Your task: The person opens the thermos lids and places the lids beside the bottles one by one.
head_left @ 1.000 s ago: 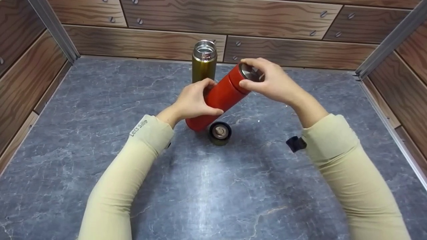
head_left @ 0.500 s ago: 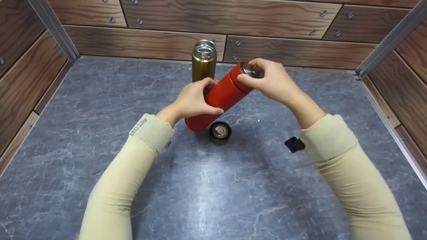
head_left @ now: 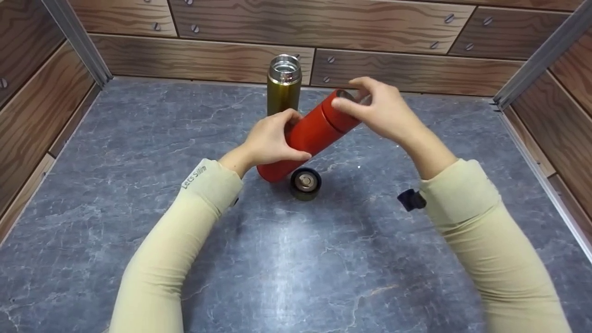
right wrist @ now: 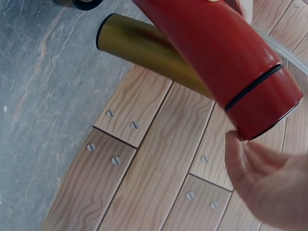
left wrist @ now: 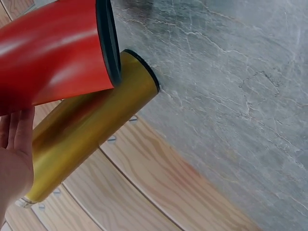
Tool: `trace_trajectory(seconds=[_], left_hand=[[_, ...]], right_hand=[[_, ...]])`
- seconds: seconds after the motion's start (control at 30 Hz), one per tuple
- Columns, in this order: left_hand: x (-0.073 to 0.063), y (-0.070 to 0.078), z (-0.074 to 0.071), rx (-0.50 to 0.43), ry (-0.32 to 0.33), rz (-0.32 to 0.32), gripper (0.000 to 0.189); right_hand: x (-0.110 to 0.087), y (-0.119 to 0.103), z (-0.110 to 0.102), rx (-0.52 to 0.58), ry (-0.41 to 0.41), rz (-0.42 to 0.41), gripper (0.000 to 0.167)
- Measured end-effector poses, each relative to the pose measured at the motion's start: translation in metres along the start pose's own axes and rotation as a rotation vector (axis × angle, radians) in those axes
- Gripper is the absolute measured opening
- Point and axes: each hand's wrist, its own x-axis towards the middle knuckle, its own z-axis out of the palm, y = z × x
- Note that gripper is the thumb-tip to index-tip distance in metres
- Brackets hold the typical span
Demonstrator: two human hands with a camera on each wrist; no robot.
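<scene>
Two hands work at a red bottle (head_left: 319,132) in the head view: the left hand (head_left: 273,138) grips its body and holds it tilted, while the right hand (head_left: 386,111) is spread wide about the cap (head_left: 341,116) — its forefinger lifted clear, where a second ago the fingers lay round the rim. The bottle also leans slightly further over. That looser hold suggests a change of grip between turns, the cap still seated. An uncapped gold bottle (head_left: 283,96) stands behind; a loose lid (head_left: 305,181) lies near the red base, inner side up. The left wrist view shows fingers against the red body — the thumb is hidden. In the right wrist view a fingertip meets the cap's edge; whether it presses, I cannot tell.
</scene>
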Motion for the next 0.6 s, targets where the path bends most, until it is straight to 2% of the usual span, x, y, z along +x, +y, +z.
trace_trajectory(seconds=[0.1,0.2,0.3,0.47,0.6], left_hand=[[0.0008,0.001,0.0006,0.004,0.001,0.002,0.066],[0.0001,0.001,-0.0006,-0.005,0.003,0.003,0.065],[-0.0001,0.0004,-0.002,-0.01,0.006,0.011,0.066],[-0.0017,-0.0021,-0.0031,-0.01,0.009,0.012,0.067],[-0.0021,-0.003,-0.0025,-0.011,0.003,0.012,0.067]], right_hand=[[-0.0012,-0.0025,-0.0011,-0.045,0.031,0.059,0.068],[-0.0005,-0.0035,-0.0008,-0.065,0.025,0.058,0.06],[0.001,-0.0025,-0.0011,-0.05,0.008,0.004,0.053],[0.003,0.0025,-0.0012,-0.02,-0.046,-0.146,0.049],[0.0031,0.0041,-0.001,-0.01,-0.07,-0.167,0.049]])
